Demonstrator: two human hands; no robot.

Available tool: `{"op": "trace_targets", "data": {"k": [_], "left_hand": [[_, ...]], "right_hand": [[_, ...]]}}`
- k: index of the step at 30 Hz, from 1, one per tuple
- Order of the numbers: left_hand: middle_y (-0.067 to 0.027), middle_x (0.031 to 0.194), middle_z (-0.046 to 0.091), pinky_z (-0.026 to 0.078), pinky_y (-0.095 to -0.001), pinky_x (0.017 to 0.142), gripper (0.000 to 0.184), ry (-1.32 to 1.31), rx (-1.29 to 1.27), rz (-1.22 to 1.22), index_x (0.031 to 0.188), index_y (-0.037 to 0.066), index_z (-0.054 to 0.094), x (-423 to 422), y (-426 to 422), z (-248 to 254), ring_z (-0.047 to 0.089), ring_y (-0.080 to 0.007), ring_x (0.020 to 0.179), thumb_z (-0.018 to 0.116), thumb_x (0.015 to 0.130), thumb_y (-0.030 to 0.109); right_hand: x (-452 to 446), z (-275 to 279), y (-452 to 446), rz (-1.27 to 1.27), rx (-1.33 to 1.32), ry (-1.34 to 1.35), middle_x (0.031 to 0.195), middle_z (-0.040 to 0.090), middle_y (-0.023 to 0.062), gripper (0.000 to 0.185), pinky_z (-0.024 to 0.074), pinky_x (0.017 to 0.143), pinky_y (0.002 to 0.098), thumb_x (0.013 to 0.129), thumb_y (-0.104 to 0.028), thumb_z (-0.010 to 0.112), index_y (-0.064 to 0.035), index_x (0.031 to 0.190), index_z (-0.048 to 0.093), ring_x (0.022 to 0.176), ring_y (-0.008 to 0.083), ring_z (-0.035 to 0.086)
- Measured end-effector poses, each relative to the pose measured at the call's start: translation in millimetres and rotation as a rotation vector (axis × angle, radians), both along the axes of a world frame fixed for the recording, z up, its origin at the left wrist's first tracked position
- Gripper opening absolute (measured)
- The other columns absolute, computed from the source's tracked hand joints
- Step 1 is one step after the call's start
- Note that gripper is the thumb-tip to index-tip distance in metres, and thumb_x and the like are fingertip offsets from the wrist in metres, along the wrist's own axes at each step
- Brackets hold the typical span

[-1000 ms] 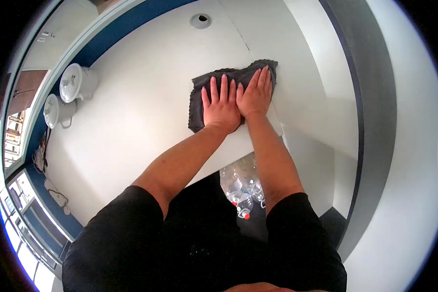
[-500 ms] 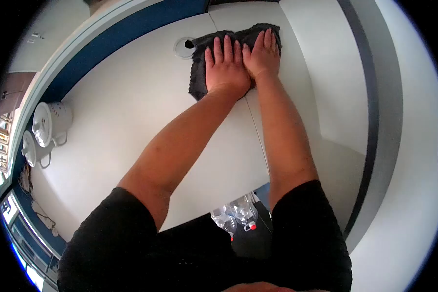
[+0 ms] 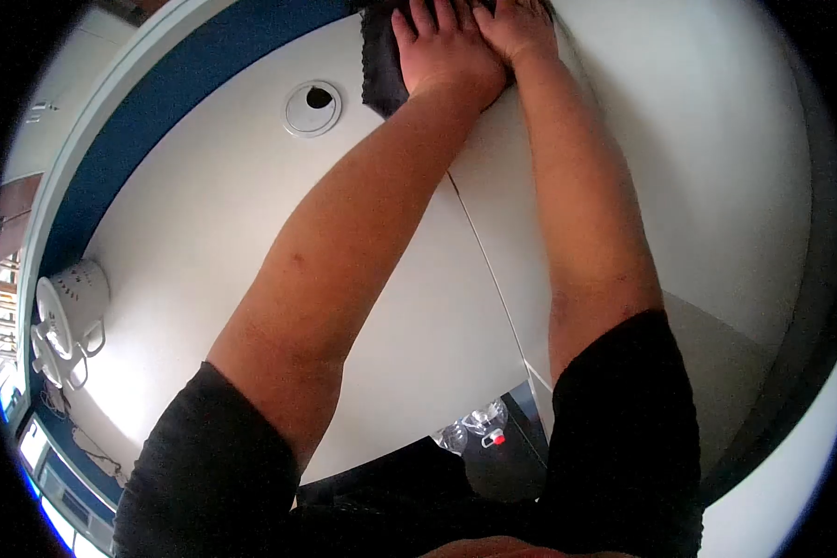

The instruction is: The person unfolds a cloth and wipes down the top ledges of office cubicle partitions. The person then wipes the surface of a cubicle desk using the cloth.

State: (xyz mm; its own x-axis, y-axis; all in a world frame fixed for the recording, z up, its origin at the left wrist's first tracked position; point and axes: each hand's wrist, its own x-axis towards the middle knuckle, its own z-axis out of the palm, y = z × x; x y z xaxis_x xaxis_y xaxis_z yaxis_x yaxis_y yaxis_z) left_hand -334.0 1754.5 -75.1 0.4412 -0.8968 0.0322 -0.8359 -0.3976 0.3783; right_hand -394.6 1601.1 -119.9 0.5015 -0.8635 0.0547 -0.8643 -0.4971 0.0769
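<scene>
A dark grey cloth (image 3: 381, 70) lies spread on the white desktop (image 3: 186, 242), close to the far right corner and partly cut off by the top of the view. My left hand (image 3: 451, 60) rests flat on it, fingers stretched forward. Beside it, my right hand (image 3: 521, 35) also presses flat on the cloth, the two hands touching near the thumbs. Some of the right fingertips are hard to make out at the top edge. Left of the cloth sits a round cable grommet (image 3: 312, 108) with a dark hole.
White lidded pots (image 3: 79, 298) stand at the left end of the desktop. A blue panel (image 3: 158, 121) runs along the back, and a white wall (image 3: 707, 158) rises on the right. Clear plastic bottles (image 3: 484, 420) are below the front edge. Cables (image 3: 98, 451) lie at lower left.
Both hands and the cloth have slid farther away, toward the back right corner. The cloth now lies clear of the grommet, whose edge it overlapped before. The camera view has shifted too.
</scene>
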Motion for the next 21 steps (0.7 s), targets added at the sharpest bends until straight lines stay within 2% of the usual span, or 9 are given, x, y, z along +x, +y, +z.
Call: {"op": "trace_targets", "data": {"k": [3, 6, 9, 12, 15, 16, 18, 19, 21], "left_hand": [[-0.0150, 0.178, 0.020, 0.006, -0.0552, 0.132, 0.074, 0.014, 0.046, -0.026, 0.170, 0.008, 0.027, 1, -9, 7, 0.013, -0.0373, 0.165, 0.029, 0.108, 0.049], [-0.0149, 0.178, 0.019, 0.006, -0.0541, 0.132, 0.073, -0.023, 0.048, -0.020, 0.170, 0.008, 0.026, -2, -11, -9, 0.014, -0.0371, 0.165, 0.028, 0.108, 0.048], [-0.0148, 0.178, 0.019, 0.007, -0.0535, 0.132, 0.072, -0.065, -0.015, -0.076, 0.169, 0.007, 0.027, -12, -4, 6, 0.015, -0.0371, 0.165, 0.028, 0.109, 0.046], [-0.0151, 0.178, 0.022, 0.009, -0.0539, 0.132, 0.072, -0.118, 0.043, -0.196, 0.169, 0.007, 0.030, -21, 6, 10, 0.016, -0.0376, 0.164, 0.031, 0.108, 0.046], [-0.0142, 0.177, 0.025, 0.011, -0.0548, 0.131, 0.069, -0.072, 0.036, -0.213, 0.168, 0.009, 0.033, -45, 25, 0, 0.019, -0.0380, 0.163, 0.034, 0.109, 0.044], [-0.0137, 0.177, 0.025, 0.011, -0.0559, 0.131, 0.069, -0.057, 0.013, -0.226, 0.168, 0.009, 0.032, -57, 31, -7, 0.019, -0.0386, 0.163, 0.033, 0.109, 0.044], [-0.0137, 0.177, 0.024, 0.010, -0.0586, 0.130, 0.071, -0.020, 0.051, -0.257, 0.169, 0.010, 0.031, -78, 50, 3, 0.015, -0.0392, 0.164, 0.035, 0.108, 0.046], [-0.0137, 0.177, 0.024, 0.010, -0.0586, 0.130, 0.071, 0.003, 0.039, -0.260, 0.169, 0.010, 0.031, -89, 58, -2, 0.015, -0.0392, 0.164, 0.035, 0.108, 0.046], [-0.0121, 0.178, 0.020, 0.007, -0.0586, 0.131, 0.067, -0.112, 0.002, -0.223, 0.170, 0.015, 0.028, -137, 75, -15, 0.013, -0.0398, 0.164, 0.033, 0.108, 0.042]], "right_hand": [[0, 1, -12, -0.008, 0.005, 0.052, 0.177, 0.021, 0.0164, 0.087, 0.0188, 0.134, 0.0424, 0.104, -0.057, 0.044, -0.0011, 0.168, 0.026, 0.162, 0.0314, 0.023], [-5, -24, -34, 0.040, -0.065, 0.098, 0.177, 0.019, 0.0163, 0.088, 0.0179, 0.134, 0.0411, 0.104, -0.060, 0.041, -0.0006, 0.168, 0.025, 0.162, 0.0308, 0.022], [-22, 4, -14, -0.080, 0.057, -0.045, 0.177, 0.018, 0.0171, 0.087, 0.0181, 0.133, 0.0404, 0.105, -0.059, 0.040, -0.0008, 0.168, 0.025, 0.162, 0.0318, 0.022], [-63, 10, 12, -0.101, 0.025, 0.001, 0.177, 0.020, 0.0174, 0.082, 0.0197, 0.133, 0.0409, 0.107, -0.055, 0.040, -0.0017, 0.168, 0.027, 0.161, 0.0324, 0.025], [-102, 15, 49, -0.083, 0.014, -0.029, 0.176, 0.024, 0.0186, 0.077, 0.0223, 0.132, 0.0434, 0.108, -0.050, 0.041, -0.0021, 0.167, 0.029, 0.160, 0.0349, 0.028], [-126, -2, 46, -0.084, 0.006, -0.018, 0.176, 0.024, 0.0186, 0.077, 0.0223, 0.132, 0.0434, 0.108, -0.050, 0.041, -0.0021, 0.167, 0.029, 0.160, 0.0349, 0.028], [-170, -33, 32, 0.065, -0.139, -0.070, 0.176, 0.025, 0.0132, 0.079, 0.0219, 0.133, 0.0432, 0.107, -0.057, 0.042, -0.0058, 0.167, 0.031, 0.161, 0.0286, 0.027], [-154, -1, 84, -0.054, -0.077, -0.106, 0.174, 0.029, 0.0144, 0.076, 0.0242, 0.132, 0.0430, 0.108, -0.054, 0.042, -0.0031, 0.164, 0.036, 0.160, 0.0295, 0.030], [-202, 1, 108, -0.140, -0.070, -0.108, 0.173, 0.031, 0.0158, 0.076, 0.0255, 0.131, 0.0446, 0.105, -0.051, 0.043, -0.0025, 0.164, 0.036, 0.159, 0.0315, 0.032]]}}
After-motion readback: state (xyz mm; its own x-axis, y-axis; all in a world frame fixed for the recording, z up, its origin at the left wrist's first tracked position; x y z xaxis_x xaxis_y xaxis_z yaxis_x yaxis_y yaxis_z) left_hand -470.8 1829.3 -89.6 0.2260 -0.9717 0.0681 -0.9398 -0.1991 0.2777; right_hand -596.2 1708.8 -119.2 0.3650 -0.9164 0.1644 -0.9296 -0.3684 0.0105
